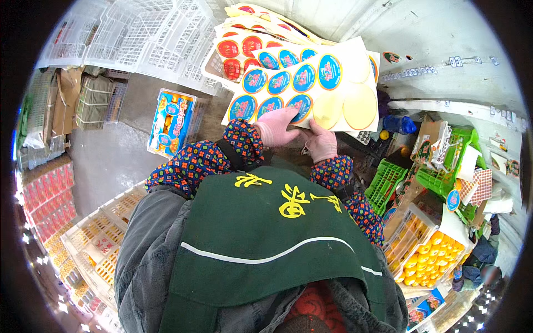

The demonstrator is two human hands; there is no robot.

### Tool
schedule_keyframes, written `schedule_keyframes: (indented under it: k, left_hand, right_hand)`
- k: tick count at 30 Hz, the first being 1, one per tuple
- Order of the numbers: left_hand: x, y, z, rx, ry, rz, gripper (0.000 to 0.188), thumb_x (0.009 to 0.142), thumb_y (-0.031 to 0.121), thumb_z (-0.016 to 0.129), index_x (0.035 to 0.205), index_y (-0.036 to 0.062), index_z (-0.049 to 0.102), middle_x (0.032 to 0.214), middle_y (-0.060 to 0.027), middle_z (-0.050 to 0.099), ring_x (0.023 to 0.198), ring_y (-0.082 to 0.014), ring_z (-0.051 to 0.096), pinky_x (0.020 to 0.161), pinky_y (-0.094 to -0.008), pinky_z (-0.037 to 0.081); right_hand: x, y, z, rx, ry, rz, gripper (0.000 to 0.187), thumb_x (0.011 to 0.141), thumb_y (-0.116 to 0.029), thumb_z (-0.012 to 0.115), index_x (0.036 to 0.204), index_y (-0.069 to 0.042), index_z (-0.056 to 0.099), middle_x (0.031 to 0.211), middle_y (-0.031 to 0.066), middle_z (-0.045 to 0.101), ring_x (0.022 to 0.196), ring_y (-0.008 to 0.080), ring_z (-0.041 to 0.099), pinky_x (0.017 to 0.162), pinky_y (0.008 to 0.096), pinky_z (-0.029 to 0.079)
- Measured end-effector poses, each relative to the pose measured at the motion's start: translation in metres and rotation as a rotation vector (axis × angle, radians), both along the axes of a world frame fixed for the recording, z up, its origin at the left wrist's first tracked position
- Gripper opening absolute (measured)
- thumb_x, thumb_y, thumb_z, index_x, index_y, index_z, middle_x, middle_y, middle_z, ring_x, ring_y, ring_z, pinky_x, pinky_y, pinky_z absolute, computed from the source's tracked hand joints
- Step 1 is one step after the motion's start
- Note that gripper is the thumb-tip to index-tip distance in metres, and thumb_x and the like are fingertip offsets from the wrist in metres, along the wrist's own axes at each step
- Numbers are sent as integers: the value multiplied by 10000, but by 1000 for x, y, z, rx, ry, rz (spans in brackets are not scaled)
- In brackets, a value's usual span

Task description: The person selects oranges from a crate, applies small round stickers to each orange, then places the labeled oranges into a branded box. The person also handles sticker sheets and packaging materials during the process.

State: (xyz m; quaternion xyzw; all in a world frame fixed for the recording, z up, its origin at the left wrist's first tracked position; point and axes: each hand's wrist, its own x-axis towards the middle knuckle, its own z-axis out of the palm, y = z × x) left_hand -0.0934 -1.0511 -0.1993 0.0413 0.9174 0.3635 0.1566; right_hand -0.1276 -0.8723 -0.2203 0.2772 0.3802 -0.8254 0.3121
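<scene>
A large white sticker sheet (233, 115) with rows of blue, orange-rimmed oval stickers lies before me on a stack of sheets. Several ovals at its right side are bare pale yellow backing. My left hand (276, 126), in a thin pink glove, is closed at the sheet's lower edge, its fingertips over a blue oval sticker (302, 104) in the lowest row. Beside it my right hand (322, 143), also gloved, pinches the same edge below a bare oval. The hands nearly touch; the right fingertips are partly hidden. Sheets with red oval stickers (228, 49) lie behind.
White plastic crates (166, 41) stand at the far left. A blue box of orange fruit (171, 123) sits left of the sheets. Green crates (385, 186) and a crate of orange fruit (430, 258) are at the right. A pale wall (438, 39) rises behind on the right.
</scene>
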Motion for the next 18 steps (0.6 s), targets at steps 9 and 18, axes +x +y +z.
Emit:
schedule_keyframes:
  k: [9,18]
  left_hand:
    - [-18,0,-15,-95,-40,53,244,935,234,549,1022,45,678,923,-246,667,902,-429,639,774,-487,516]
    - [-22,-14,-27,486,-398,163,291,947,249,590,975,-19,700,741,-119,653,719,-147,619,670,-329,493]
  right_hand:
    - [-4,-24,-14,-23,73,18,267,941,-27,620,1198,12,562,1050,146,685,868,299,711,736,443,626]
    - [-12,2,-15,-40,50,125,306,924,26,598,1222,57,540,1132,194,666,946,348,706,763,473,634]
